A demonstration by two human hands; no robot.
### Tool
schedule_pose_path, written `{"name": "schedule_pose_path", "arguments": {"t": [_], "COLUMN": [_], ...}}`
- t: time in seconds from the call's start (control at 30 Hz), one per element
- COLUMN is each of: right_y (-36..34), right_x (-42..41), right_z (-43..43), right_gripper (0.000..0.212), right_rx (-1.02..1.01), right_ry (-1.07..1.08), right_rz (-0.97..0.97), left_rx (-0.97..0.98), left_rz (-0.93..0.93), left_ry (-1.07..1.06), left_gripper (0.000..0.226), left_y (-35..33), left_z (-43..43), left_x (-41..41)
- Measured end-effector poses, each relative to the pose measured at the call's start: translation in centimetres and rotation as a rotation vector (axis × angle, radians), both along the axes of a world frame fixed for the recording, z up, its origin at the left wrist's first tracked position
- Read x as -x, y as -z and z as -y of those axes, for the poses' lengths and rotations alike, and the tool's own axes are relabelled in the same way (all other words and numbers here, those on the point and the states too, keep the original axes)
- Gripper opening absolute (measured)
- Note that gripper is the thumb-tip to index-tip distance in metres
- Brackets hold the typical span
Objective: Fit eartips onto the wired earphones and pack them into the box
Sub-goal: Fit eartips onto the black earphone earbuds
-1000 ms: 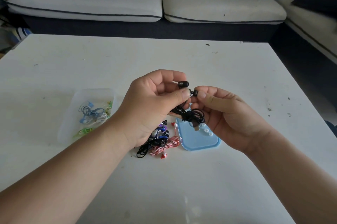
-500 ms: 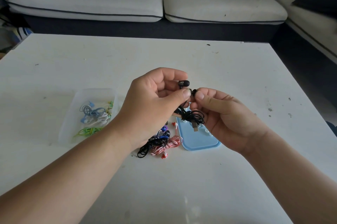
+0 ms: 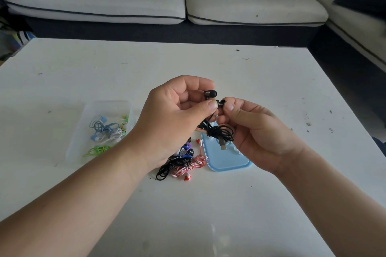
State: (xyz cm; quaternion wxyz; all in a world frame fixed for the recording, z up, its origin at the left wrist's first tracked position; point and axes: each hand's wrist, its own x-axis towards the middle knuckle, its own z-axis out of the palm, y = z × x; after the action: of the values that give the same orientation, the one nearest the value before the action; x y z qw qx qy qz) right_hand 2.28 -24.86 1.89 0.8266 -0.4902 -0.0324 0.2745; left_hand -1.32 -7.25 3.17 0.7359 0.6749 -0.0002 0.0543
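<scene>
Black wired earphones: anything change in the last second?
Little. The left hand and right hand rose slightly, still pinching one bud of the black wired earphones between fingertips. The clear plastic box, the light-blue tray and the loose cable pile stayed put.

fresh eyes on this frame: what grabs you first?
The two hands meeting mid-frame above the white table: left hand and right hand pinch a black earbud between their thumbs, a second earbud just above, the black cable bundle dangling below. Beneath lie a blue tray and a tangle of black and red-striped earphones; a clear box of coloured earphones sits left.
</scene>
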Motion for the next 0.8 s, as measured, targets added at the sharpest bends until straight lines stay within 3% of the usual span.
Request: {"name": "schedule_pose_path", "arguments": {"t": [0.5, 0.8], "right_y": [0.3, 0.4], "right_x": [0.4, 0.3], "right_z": [-1.3, -1.3], "right_gripper": [0.016, 0.014], "right_rx": [0.043, 0.114], "right_ry": [0.163, 0.197], "right_rz": [0.123, 0.177], "left_rx": [-0.075, -0.149], "left_rz": [0.061, 0.065], "left_ry": [-0.103, -0.046], "left_gripper": [0.027, 0.033], "left_y": [0.3, 0.1], "left_z": [0.5, -0.4], "left_x": [0.1, 0.1]}}
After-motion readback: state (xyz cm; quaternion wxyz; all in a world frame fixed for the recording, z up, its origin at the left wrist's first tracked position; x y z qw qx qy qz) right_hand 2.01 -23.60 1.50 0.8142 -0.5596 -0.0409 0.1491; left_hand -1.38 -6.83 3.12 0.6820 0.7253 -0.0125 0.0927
